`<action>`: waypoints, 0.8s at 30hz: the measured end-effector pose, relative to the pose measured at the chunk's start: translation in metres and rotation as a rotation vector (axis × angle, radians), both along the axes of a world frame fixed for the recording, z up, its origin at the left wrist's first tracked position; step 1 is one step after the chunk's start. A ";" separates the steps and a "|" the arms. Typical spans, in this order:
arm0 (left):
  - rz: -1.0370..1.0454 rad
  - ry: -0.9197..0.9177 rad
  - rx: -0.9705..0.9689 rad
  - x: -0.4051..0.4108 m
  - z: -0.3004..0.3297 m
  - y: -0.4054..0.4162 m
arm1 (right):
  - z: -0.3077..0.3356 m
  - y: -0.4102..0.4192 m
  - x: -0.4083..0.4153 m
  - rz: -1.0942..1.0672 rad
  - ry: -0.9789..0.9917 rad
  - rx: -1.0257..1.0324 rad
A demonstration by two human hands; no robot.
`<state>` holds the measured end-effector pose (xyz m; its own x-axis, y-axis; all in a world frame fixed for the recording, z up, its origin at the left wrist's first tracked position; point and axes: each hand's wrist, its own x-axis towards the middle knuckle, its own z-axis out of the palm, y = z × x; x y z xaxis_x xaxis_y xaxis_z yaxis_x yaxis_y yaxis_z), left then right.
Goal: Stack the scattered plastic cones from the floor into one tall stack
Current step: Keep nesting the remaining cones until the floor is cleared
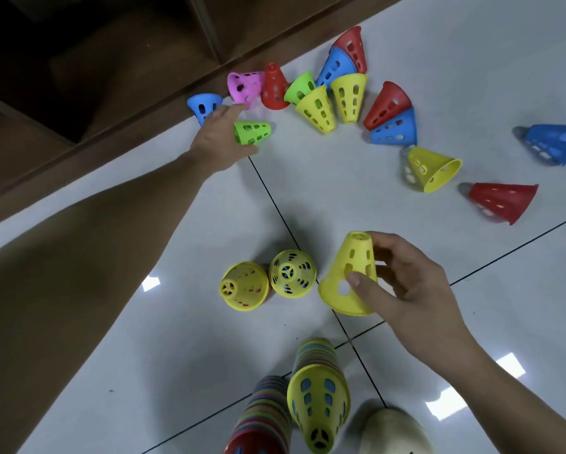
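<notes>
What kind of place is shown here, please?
Probably an indoor room, perhaps a playroom or classroom. The floor is glossy white tile with dark grout lines, brown wooden furniture stands along its edge, and many coloured plastic cones lie scattered on it.

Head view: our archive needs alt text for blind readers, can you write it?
A person's right hand holds a yellow cone above a white tiled floor, beside two short yellow-topped stacks. The left hand reaches to a green cone among scattered coloured cones by a wooden cabinet.
</notes>
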<state>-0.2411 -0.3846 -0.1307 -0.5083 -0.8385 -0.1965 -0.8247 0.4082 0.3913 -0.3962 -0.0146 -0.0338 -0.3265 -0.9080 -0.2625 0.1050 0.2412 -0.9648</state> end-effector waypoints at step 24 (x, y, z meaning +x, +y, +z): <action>0.240 0.579 0.376 0.118 0.095 0.248 | -0.058 -0.041 0.034 0.488 0.455 -0.154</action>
